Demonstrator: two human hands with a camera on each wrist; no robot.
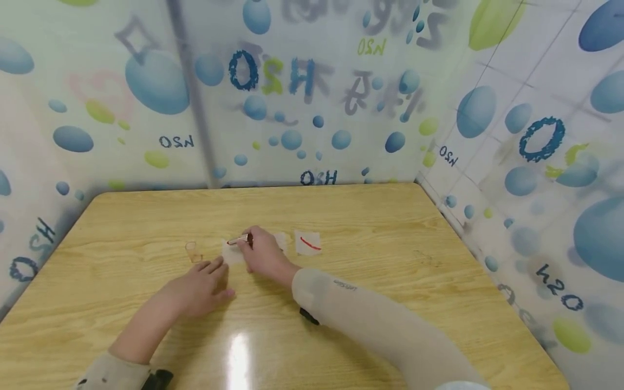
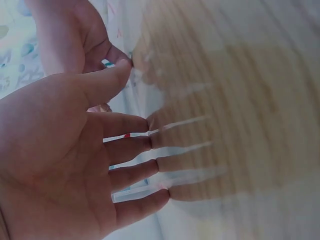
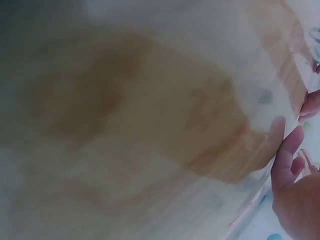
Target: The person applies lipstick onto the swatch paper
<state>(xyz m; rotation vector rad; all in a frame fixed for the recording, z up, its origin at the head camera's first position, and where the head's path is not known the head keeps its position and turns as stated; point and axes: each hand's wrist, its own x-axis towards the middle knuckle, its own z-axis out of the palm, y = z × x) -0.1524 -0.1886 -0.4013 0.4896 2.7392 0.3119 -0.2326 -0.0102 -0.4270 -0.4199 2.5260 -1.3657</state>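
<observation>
My right hand [image 1: 265, 254] pinches a slim red-tipped pen [image 1: 239, 239], slanted with its tip over a small white paper piece [image 1: 232, 255]. Whether the tip touches the paper, I cannot tell. Flat on the table, my left hand [image 1: 197, 292] has its fingertips at that paper's lower left edge; in the left wrist view its spread, straight fingers [image 2: 132, 175] meet the tabletop. Behind the right hand, a second paper piece [image 1: 281, 240] is partly hidden. Further right lies a third paper piece [image 1: 302, 249] bearing a red slanted stroke [image 1: 310, 244].
The wooden table [image 1: 370, 227] reaches to a wall covering [image 1: 302, 124] printed with blue and green drops. A brown outlined mark [image 1: 194, 252] shows left of the papers, and faint marks [image 1: 428, 258] lie at the right. Light glares on the tabletop near the front.
</observation>
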